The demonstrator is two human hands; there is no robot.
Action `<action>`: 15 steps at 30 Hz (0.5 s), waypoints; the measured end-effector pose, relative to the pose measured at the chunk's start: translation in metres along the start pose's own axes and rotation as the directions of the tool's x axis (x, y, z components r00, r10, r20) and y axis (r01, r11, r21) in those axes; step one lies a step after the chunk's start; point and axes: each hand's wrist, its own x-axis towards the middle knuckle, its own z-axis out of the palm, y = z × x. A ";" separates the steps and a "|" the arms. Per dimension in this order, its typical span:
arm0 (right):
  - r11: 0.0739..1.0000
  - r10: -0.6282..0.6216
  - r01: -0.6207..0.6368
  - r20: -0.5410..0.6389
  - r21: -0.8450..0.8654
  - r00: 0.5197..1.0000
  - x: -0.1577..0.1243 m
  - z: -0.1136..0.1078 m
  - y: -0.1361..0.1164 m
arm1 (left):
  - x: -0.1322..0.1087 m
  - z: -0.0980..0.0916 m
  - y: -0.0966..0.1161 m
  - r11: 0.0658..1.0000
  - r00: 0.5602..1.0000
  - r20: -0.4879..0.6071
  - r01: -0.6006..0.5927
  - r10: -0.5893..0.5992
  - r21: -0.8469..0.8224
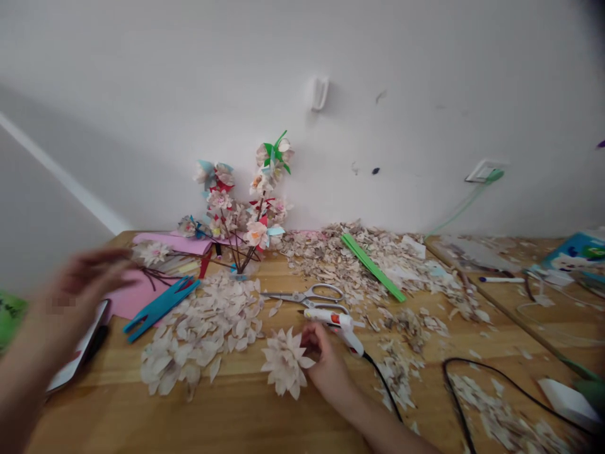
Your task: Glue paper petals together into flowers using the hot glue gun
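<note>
A pale, many-petalled flower [286,364] is held over the front of the wooden table by my right hand [324,362], its fingers closed at the flower's right side. My left hand [80,293] is raised at the left, smeared by motion, near a white flower [154,253] with dark stems and pink paper [130,295]; whether it holds anything is unclear. Loose pale petals [212,321] lie in a heap between the hands. Behind my right hand are silver scissors [302,296] and a white glue gun [333,318].
Flowers on brown stems [258,233] stand against the wall. Blue strips [161,309] lie left, green strips [373,268] among scraps at the back. A black cable [510,373] curves across the right side near a white block [570,403]. A phone-like device [70,372] lies left.
</note>
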 end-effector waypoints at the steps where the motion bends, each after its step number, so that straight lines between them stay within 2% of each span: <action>1: 1.000 -0.018 0.019 -0.011 0.010 1.000 0.000 -0.001 -0.004 | -0.009 0.010 -0.002 1.000 1.000 0.015 0.003 -0.003 -0.004; 5: 0.997 -0.079 0.079 -0.010 0.009 0.997 -0.001 -0.007 -0.020 | -0.047 0.059 -0.016 0.999 0.981 0.192 0.029 -0.020 -0.042; 9: 0.997 -0.078 0.078 0.009 0.023 0.997 -0.004 -0.010 -0.032 | -0.072 0.100 -0.037 0.994 0.922 0.384 0.084 -0.050 -0.073; 13: 0.997 -0.072 0.072 0.053 -0.003 0.996 -0.006 -0.009 -0.035 | -0.077 0.113 -0.046 0.997 0.859 0.506 0.070 -0.080 0.039; 15: 0.999 -0.055 0.055 0.062 0.001 0.997 -0.007 -0.008 -0.034 | -0.079 0.112 -0.046 0.994 0.850 0.520 0.047 -0.089 0.094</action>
